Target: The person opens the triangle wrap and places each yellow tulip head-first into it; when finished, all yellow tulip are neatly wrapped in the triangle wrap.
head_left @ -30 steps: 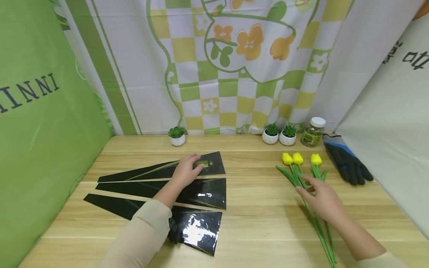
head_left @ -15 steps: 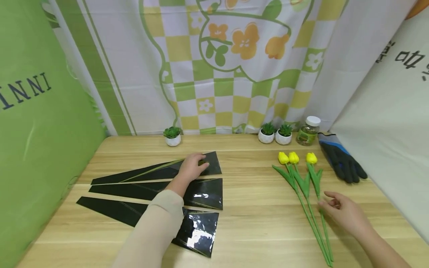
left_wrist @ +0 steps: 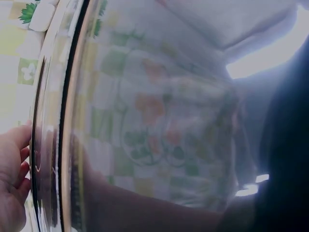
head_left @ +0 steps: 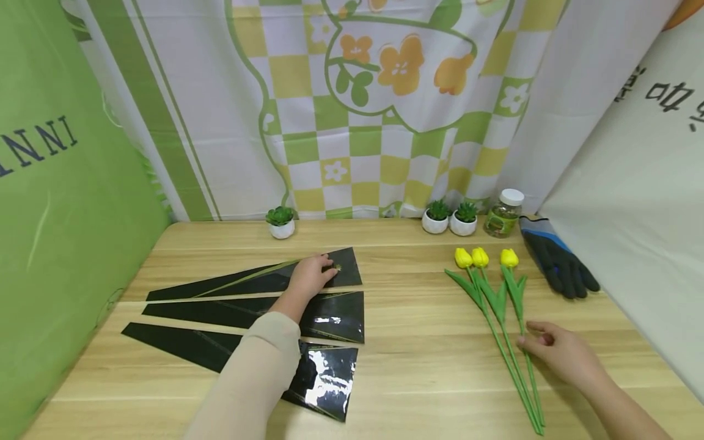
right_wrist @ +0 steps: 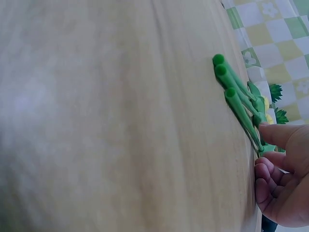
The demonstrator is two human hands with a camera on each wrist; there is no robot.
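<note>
Observed left hand [head_left: 308, 280] on the far black sheet [head_left: 269, 282], by its gold print; fingers loosely bent, thumb apart from fingertips, the sheet flat beneath. Noted right hand [head_left: 566, 354] at the stem of the rightmost tulip [head_left: 519, 299], thumb and forefinger touching it, other fingers curled in; cannot tell from either view whether pinched tight or merely touched. Found just beside it, to the left, the leftmost tulip [head_left: 463, 258] and middle tulip [head_left: 480, 257], yellow heads close together, stems converging toward the near end; all three lying on the wooden table [head_left: 418, 366], heads away from the person. Logged as obstruction: left sleeve [head_left: 250, 379], crossing above the middle black sheet [head_left: 335, 315] and near black sheet [head_left: 332, 373] and hiding part of each; heavy glare on the near one. Recorded in the left wrist view mostly glossy dark surface, with a blurred reflection of the checked curtain [head_left: 357, 165]. Saw along the far table edge one potted succulent [head_left: 282, 223] behind the sheets, then, well to the right, a pair of succulents [head_left: 436, 217] in white pots and a white-lidded jar [head_left: 503, 214]. Marked a black-and-grey glove [head_left: 561, 260] with blue band, just right of the tulip heads, fingers pointing toward the near right. Noted green cloth [head_left: 44, 244] at left, white lettered cloth [head_left: 649, 195] at right.
</note>
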